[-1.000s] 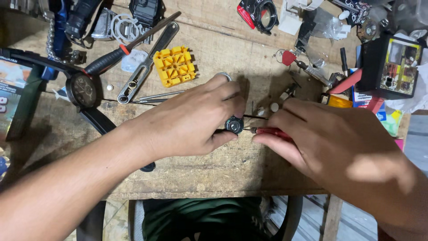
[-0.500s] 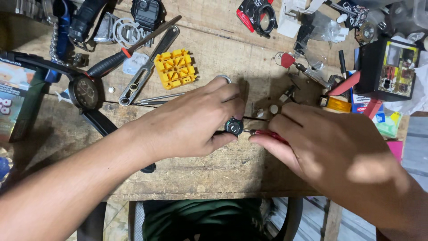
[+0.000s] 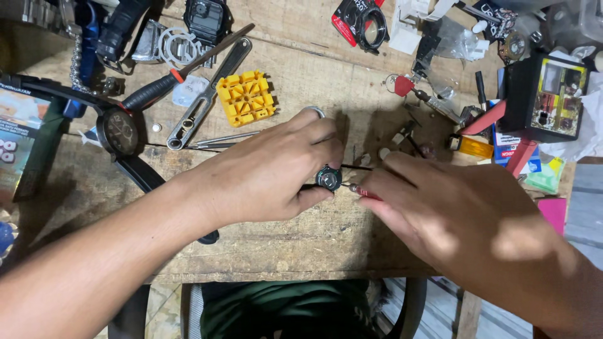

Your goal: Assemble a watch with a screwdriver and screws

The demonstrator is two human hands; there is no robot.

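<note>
Workbench [image 3: 301, 245], centre frame: rough, scarred bare wood. Yellow block [image 3: 245, 97], upper centre: matt plastic. Wrench-like tool [image 3: 207, 97] beside it: dull grey metal. Black wristwatch [image 3: 122, 135], left: glossy face, matt strap.

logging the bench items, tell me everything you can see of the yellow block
The yellow block is a small, roughly square piece that looks like moulded plastic, bright yellow. Its top is cut by a grid of slots and notches into raised studs. It lies flat and slightly rotated on the wooden bench, above the left hand and apart from it. A metal tool lies close along its left side; whether they touch cannot be told.
</note>
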